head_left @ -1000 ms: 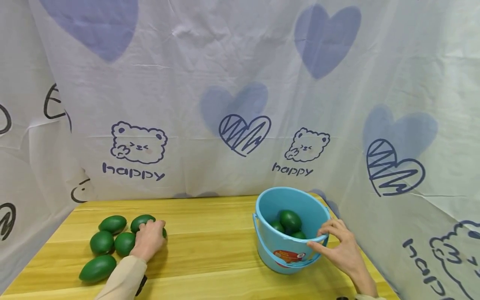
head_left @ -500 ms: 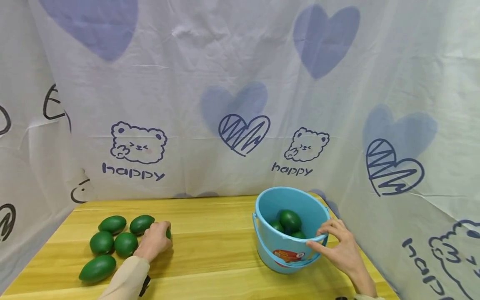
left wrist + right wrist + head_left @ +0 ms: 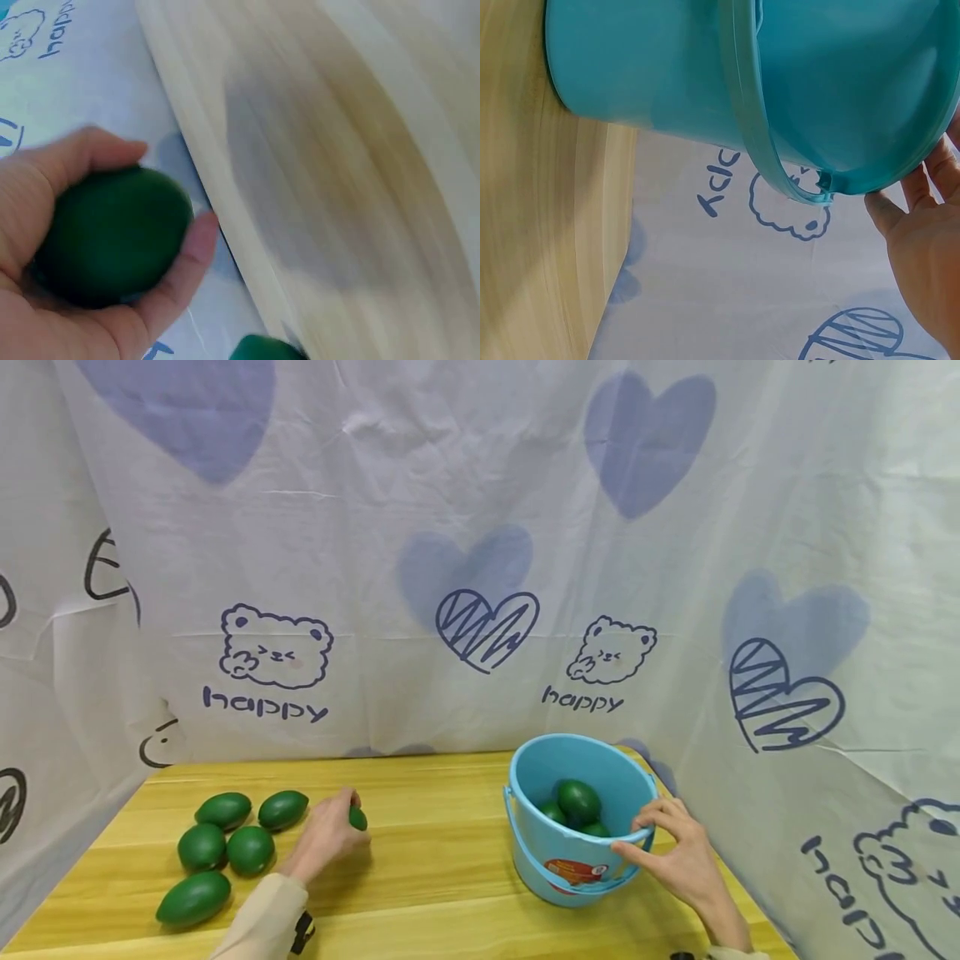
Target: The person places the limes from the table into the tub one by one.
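My left hand (image 3: 326, 837) holds a smooth dark green avocado (image 3: 116, 232), its thumb and fingers curled round the sides in the left wrist view. In the head view most of that avocado is hidden behind the hand. On the right, a light blue bucket (image 3: 540, 847) stands upright with several green avocados (image 3: 577, 802) inside. My right hand (image 3: 686, 860) grips the bucket's near right rim between thumb and fingers. The right wrist view shows the fingertips at the rim of the bucket (image 3: 652, 60), close to a handle joint.
Several more avocados lie grouped on the left of the wooden table (image 3: 420, 860), the nearest one (image 3: 193, 899) toward the front. The bucket's handle (image 3: 525, 852) hangs down its front side. A white printed cloth (image 3: 420, 485) stands behind the table and along its sides.
My left hand has moved right, away from the group of avocados, carrying one avocado with it. My right hand and the bucket have stayed in place.
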`<state>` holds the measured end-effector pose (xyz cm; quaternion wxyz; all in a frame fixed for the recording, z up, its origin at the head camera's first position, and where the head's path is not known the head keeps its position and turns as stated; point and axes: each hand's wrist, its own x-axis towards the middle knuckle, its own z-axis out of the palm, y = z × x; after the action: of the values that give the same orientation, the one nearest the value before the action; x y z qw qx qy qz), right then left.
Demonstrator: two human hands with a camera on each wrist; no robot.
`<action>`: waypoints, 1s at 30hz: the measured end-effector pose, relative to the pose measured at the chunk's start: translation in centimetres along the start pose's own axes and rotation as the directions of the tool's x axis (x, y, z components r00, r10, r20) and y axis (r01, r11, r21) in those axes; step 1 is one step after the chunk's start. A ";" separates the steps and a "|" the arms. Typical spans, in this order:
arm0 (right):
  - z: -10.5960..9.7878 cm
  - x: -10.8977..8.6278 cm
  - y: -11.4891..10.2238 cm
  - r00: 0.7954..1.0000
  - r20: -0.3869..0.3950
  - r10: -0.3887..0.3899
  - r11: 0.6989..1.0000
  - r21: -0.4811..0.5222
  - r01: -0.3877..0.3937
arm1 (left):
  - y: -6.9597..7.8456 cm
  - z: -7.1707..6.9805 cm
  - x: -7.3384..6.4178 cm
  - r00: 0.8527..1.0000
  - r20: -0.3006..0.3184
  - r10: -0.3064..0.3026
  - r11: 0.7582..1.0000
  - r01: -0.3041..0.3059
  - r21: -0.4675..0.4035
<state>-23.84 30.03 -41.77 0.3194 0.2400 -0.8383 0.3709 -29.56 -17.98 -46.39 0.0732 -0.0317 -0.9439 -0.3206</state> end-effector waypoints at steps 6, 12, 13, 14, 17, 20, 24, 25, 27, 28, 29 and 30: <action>-0.2 0.0 0.1 1.000 0.013 0.017 1.000 0.003 -0.018 | 1.7 0.5 0.2 0.996 0.061 -0.059 0.990 0.066 -0.128; -0.2 -0.1 0.4 0.999 0.019 0.035 0.999 -0.003 -0.035 | 3.1 0.7 0.4 0.998 0.062 -0.021 0.966 0.036 -0.255; -0.2 -0.2 0.4 0.999 0.018 0.036 0.999 -0.001 -0.036 | 3.4 0.8 0.5 0.998 0.055 -0.015 0.963 0.029 -0.269; -0.2 -0.2 0.4 0.999 0.018 0.037 0.999 0.002 -0.037 | 3.6 0.8 0.6 0.999 0.047 -0.011 0.960 0.024 -0.279; -0.1 -0.1 0.4 0.999 0.021 0.047 0.999 0.013 -0.047 | 4.4 0.8 0.8 1.000 0.019 0.013 0.958 -0.007 -0.288; -0.2 0.0 0.4 0.998 0.023 0.053 0.998 0.018 -0.053 | 5.4 1.0 0.8 0.999 -0.004 0.043 0.954 -0.042 -0.298; -0.2 -0.1 0.5 0.999 0.016 0.049 0.999 0.016 -0.049 | 7.1 1.6 1.0 0.996 -0.028 0.085 0.930 -0.089 -0.356; -0.2 -0.1 0.5 0.999 0.013 0.049 0.999 0.016 -0.049 | 7.5 1.7 1.0 0.995 -0.034 0.096 0.921 -0.101 -0.375; -0.2 -0.1 0.6 0.999 0.013 0.047 0.999 0.016 -0.047 | 8.4 2.0 1.0 0.992 -0.049 0.115 0.905 -0.125 -0.407; -0.1 -0.1 0.6 0.999 0.014 0.049 0.999 0.018 -0.049 | 8.9 2.1 1.0 0.991 -0.057 0.123 0.897 -0.135 -0.420; -0.1 -0.1 0.6 0.999 0.015 0.052 0.998 0.022 -0.053 | 9.3 2.2 0.9 0.989 -0.064 0.133 0.887 -0.147 -0.438; -0.1 -0.1 0.6 0.999 0.016 0.049 0.999 0.020 -0.049 | 9.7 2.4 0.9 0.987 -0.073 0.144 0.877 -0.161 -0.454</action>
<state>-24.12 30.55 -42.09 0.3014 0.2252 -0.8426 0.3853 -29.72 -8.79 -42.28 0.1060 -0.1162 -0.8347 -0.5277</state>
